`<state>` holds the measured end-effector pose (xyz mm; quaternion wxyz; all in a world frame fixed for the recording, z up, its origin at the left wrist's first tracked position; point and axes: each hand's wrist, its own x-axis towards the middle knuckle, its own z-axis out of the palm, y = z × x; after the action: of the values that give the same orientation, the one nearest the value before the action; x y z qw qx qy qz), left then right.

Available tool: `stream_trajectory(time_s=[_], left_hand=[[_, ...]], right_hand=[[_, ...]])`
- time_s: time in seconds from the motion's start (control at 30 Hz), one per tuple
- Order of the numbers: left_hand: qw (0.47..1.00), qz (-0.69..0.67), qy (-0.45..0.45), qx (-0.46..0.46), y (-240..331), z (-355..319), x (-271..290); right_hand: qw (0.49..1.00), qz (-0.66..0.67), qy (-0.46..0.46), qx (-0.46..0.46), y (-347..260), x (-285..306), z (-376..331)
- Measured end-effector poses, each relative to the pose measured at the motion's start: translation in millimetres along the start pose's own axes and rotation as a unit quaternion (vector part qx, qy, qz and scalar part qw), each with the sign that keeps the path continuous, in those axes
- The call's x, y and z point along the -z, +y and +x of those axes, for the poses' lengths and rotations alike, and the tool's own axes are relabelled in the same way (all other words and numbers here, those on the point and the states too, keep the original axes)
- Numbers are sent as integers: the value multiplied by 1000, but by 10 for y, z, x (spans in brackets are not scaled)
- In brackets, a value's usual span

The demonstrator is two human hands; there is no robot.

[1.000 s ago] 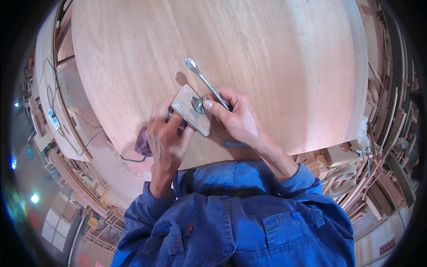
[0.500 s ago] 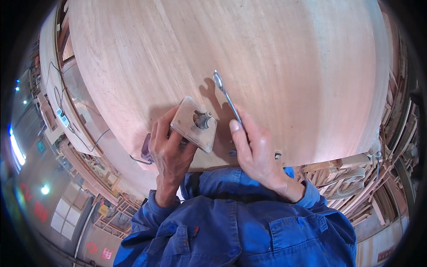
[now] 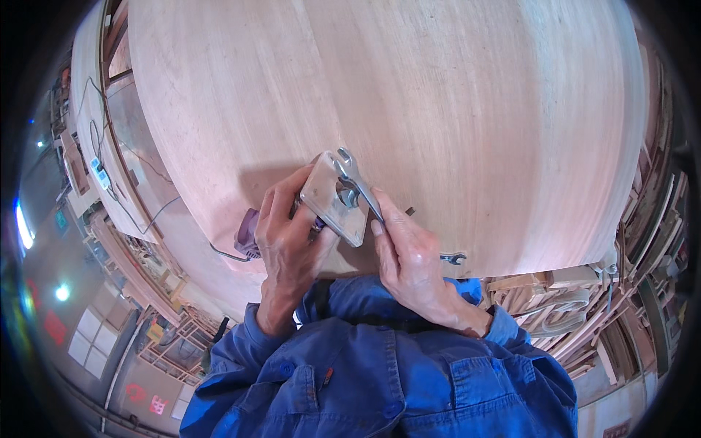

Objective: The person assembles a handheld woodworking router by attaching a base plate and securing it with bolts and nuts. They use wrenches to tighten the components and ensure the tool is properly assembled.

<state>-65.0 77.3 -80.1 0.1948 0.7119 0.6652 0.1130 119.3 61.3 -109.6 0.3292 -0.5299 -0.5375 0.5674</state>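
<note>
Left hand (image 3: 283,239) clamped on purple power tool (image 3: 248,232), right hand (image 3: 410,259) on wrench (image 3: 358,181) by its pale plate (image 3: 323,188)

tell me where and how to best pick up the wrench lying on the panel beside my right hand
Probably by the short stretch of shank showing next to its open-ended head: the wrench appears to lie flat on the panel, so pinch its two long edges from above, coming in from your right. Your right hand blocks the view of the rest.
</note>
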Motion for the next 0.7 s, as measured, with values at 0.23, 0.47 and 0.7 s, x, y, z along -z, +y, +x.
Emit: stream_trajectory(time_s=[0.23, 0.47, 0.7], left_hand=[[999, 27, -14, 24, 89, 10, 56], [1000, 1, -2, 14, 62, -4, 56], [1000, 17, 3, 12, 54, -61, 53]], right_hand=[[997, -40, 34, 59, 47, -11, 34], [953, -285, 98, 26, 173, 600, 212], [891, -415, 113, 145, -10, 672, 275]])
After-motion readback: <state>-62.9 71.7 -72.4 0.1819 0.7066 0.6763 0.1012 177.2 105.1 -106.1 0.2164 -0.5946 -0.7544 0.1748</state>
